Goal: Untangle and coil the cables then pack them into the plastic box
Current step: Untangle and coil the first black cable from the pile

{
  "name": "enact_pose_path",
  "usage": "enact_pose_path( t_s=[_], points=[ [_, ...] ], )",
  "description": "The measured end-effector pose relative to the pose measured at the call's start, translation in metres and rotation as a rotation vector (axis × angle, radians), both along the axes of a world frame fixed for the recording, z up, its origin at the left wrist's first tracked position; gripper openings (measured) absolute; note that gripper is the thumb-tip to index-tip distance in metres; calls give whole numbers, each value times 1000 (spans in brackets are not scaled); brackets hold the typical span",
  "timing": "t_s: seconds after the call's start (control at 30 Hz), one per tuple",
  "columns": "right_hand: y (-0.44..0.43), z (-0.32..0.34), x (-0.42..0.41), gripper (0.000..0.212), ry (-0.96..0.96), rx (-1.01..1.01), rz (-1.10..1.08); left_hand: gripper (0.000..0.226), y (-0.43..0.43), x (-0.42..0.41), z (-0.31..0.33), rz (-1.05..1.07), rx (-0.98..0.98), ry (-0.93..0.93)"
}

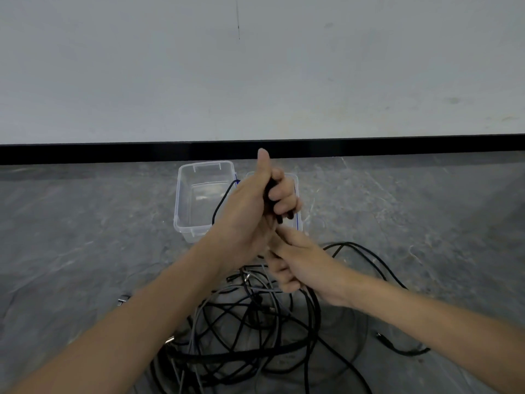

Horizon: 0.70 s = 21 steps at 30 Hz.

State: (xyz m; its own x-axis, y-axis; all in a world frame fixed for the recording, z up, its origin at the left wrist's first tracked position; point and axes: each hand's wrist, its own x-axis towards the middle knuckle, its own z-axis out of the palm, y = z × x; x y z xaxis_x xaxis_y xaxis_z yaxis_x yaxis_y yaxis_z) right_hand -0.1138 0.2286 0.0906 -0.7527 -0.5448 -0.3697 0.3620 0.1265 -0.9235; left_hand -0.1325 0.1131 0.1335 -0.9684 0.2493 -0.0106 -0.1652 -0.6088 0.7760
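Fingers (284,200) of the left hand (250,211) are curled tight round a black cable bundle (270,191), thumb pointing straight up. The hand is raised above the floor (71,223), in front of the far edge where it meets the wall. Just below it, touching its heel, the right hand (301,260) has its fingers curled in on strands rising from the tangle of cables (241,331); blur hides the exact grip.

One thin black strand (220,206) drops from the left hand across the right side of the plastic box (177,200). The box sits open on the floor near the far edge, just beyond the tangle. It is clear, rectangular and round-cornered, with nothing visible inside. A clear lid (292,179) lies against its right side, mostly hidden behind the left hand.

The tangle lies at the near edge between the forearms, black round cords crossing thinner grey ones. A wide black loop (369,251) arcs out to the right, and a loose black end (403,351) lies further right. A small metal connector (123,300) lies apart on the left.

To either side of the box and tangle the floor runs open: grey, stone-veined, smooth and faintly glossy. A matt black baseboard (113,153) borders its far edge under a plain pale wall (255,81).
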Motion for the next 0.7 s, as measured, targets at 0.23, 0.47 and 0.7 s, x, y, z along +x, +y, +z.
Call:
enact_pose_path(
  t_s=[0.23,0.47,0.7],
  points=[
    [0,18,18,24,-248,-187,-99,39,-13,-15,-2,278,-468,268],
    [16,39,16,19,-463,-208,-186,44,-27,-26,-24,304,-674,248],
    [28,51,11,22,-304,115,-140,47,-35,-26,-36,265,-925,319]
  ],
)
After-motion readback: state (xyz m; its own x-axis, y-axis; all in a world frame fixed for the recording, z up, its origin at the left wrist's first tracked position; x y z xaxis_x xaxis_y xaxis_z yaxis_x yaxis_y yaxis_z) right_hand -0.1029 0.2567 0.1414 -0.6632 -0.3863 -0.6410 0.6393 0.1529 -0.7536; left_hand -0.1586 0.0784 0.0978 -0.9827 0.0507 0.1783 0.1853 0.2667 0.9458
